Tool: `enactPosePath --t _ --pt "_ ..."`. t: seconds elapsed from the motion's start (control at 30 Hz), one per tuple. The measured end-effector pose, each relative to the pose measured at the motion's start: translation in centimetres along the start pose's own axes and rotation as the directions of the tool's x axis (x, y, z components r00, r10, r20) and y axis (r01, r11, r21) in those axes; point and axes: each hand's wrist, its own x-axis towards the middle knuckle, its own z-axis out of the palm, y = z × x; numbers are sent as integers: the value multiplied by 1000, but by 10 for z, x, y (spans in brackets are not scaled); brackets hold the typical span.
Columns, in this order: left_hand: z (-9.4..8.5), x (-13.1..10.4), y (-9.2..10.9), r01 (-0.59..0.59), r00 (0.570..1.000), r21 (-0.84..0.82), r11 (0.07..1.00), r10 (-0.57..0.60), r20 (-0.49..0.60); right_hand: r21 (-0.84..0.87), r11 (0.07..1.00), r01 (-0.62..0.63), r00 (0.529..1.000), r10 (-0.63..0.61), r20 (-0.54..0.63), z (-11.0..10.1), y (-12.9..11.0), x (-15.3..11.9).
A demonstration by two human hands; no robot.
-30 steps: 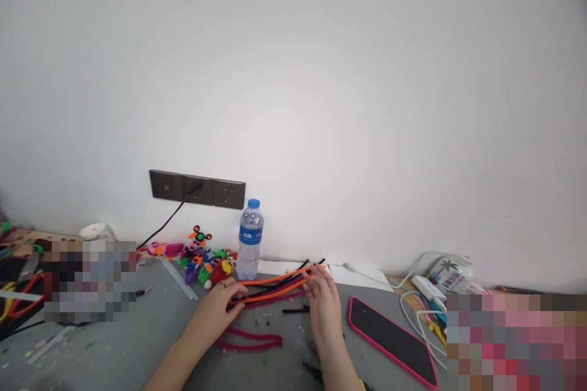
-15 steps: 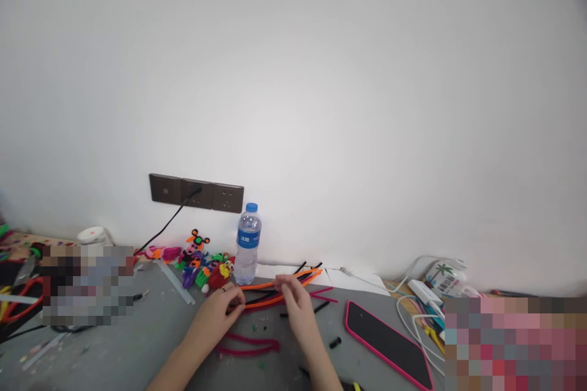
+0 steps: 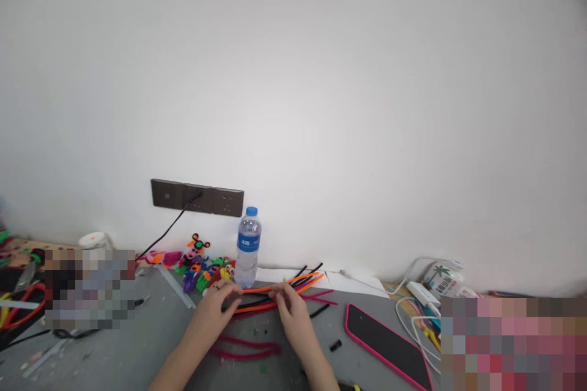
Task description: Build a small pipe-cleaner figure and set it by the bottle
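Several orange, black and dark red pipe cleaners point(image 3: 257, 303) lie in a loose bundle near the wall, fanning out to the right. My left hand point(image 3: 221, 305) is at the bundle's left end, thumb and fingertips closed on an orange pipe cleaner point(image 3: 257, 289). Farther along the same strand, my right hand point(image 3: 288, 304) pinches with thumb and forefinger; its exact contact is small and partly hidden. A bent dark red pipe cleaner point(image 3: 247, 354) rests on the grey mat between my forearms.
Behind my left hand stand a water bottle point(image 3: 248, 253) and several colourful pipe-cleaner figures point(image 3: 195, 269). A phone in a pink case point(image 3: 387, 345) lies at right beside a short black piece point(image 3: 335, 345). White cables point(image 3: 403, 311) and orange-handled scissors point(image 3: 27, 308) sit farther out.
My right hand has lowered slightly, its fingers now drawn in to the orange pipe cleaner. My left hand has shifted a little left. The view has tilted up slightly.
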Motion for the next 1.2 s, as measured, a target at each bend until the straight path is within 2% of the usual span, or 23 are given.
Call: enactPosePath --t 0.13,0.27,0.47,0.6,0.67,0.73,0.8,0.87,1.03,1.13,1.2 --pt "3 -2 6 12 989 40 999 -18 144 -26 999 20 1000 -20 -6 0 2 1" --pt "6 -4 7 42 982 93 995 -58 181 -29 999 34 999 -35 -24 2 3 1" --pt "9 -4 5 -14 992 129 992 -2 124 10 1000 25 998 -24 -63 1 -2 1" --pt "7 -3 5 -35 999 93 995 33 32 48 999 20 993 -15 -113 -2 -6 2" --pt "4 -2 7 -51 998 40 998 53 -36 111 993 -31 994 42 -100 -3 -7 3" --pt "2 -1 10 -78 993 -14 997 77 -94 206 973 -108 993 116 -28 -2 -7 4" --pt "0 -1 13 -111 987 -52 992 104 -120 307 935 -176 984 170 46 0 -8 5" --pt "-2 -2 16 -145 985 -61 988 138 -106 426 882 -204 978 198 60 1 -11 5" --pt "-3 -2 15 -178 981 -37 983 174 -81 730 678 -87 972 220 -88 -12 -24 6" --pt "-4 0 11 -143 983 -44 989 137 -123 817 575 -41 957 258 -133 -26 -28 7" --pt "-6 1 9 -117 983 -54 992 108 -146 842 538 -39 952 276 -133 -34 -27 8"
